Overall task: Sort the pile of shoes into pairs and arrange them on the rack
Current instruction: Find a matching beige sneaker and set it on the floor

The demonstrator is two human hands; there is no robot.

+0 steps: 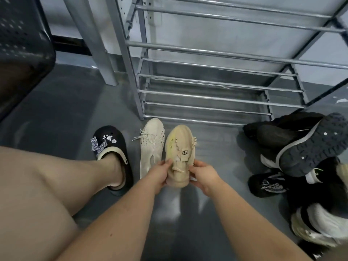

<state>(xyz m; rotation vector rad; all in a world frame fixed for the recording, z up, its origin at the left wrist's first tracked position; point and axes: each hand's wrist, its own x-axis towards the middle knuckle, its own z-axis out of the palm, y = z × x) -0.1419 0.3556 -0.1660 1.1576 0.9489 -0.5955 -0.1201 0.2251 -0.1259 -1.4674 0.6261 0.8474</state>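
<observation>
Both hands hold 1 beige knit sneaker (178, 155) above the grey floor (66, 113), toe pointing away toward the rack (216, 53). The left hand (160, 174) grips the shoe's left side near the heel, thumb curled over the collar; the right hand (203, 174) clamps the right side of the heel, fingers wrapped under it. The shoe carries a small black tag on its tongue and a yellowish stripe along its left side.

Just beside it on the left, a cream white sneaker (152, 146) lies flat on the floor, laces loose, toe also toward the rack. The 2 light shoes nearly touch along their sides. The metal rack stands directly beyond them, its rails bare in this view.

To the right lies the pile of shoes (301, 166): dark sneakers tumbled together, 1 with its black treaded sole turned up, and a white and black one lower down near the frame edge.

On the left, the person's foot wears a black clog (114, 147) decorated with charms and a gingham bow. A dark perforated chair (22, 44) fills the upper left corner.
</observation>
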